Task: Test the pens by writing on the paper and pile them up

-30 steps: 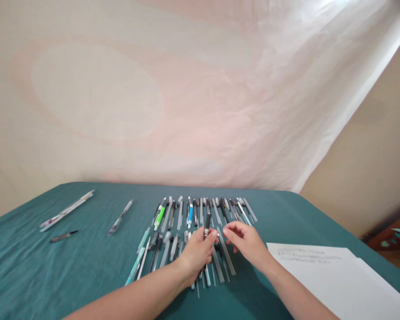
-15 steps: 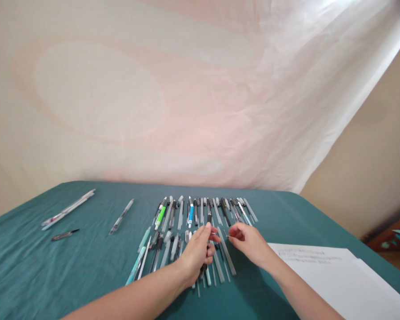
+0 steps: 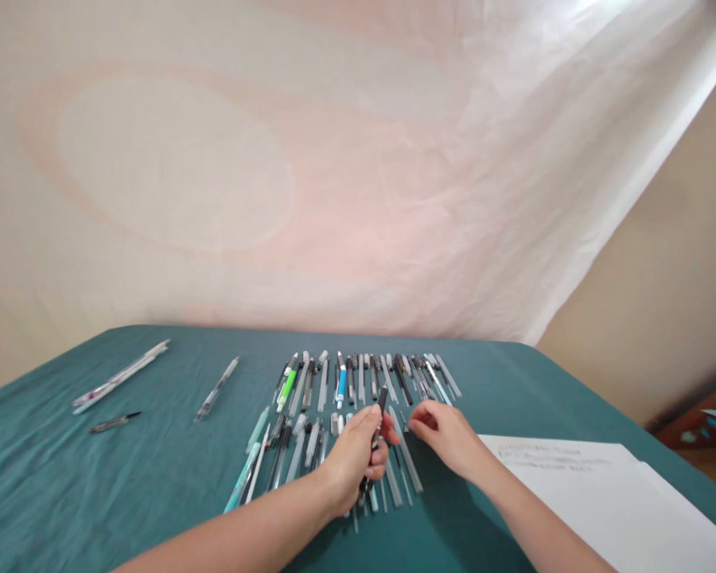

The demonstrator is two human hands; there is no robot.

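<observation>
Our left hand (image 3: 355,454) is closed around a black pen (image 3: 381,404). It grips the lower barrel, so the upper end sticks up and tilts toward the far edge of the table (image 3: 155,485). The pen is lifted above the near row of pens (image 3: 283,450), roughly at the middle of the table and just short of the far row of pens (image 3: 358,376). Our right hand (image 3: 447,436) hovers just beside it on the right, with thumb and forefinger drawn together and the other fingers curled (whether something small sits between those fingertips, we cannot tell).

To handle this well, we judge it best to grip firm and low on the barrel with the left hand, leaving the top end free for the right fingertips. We would also hold the pen clear of both rows, since a stray knuckle could nudge the neatly laid pens out of line. A sheet of paper (image 3: 597,493) lies toward the near right corner, and a clear pen (image 3: 215,388) lies apart toward the left edge.
</observation>
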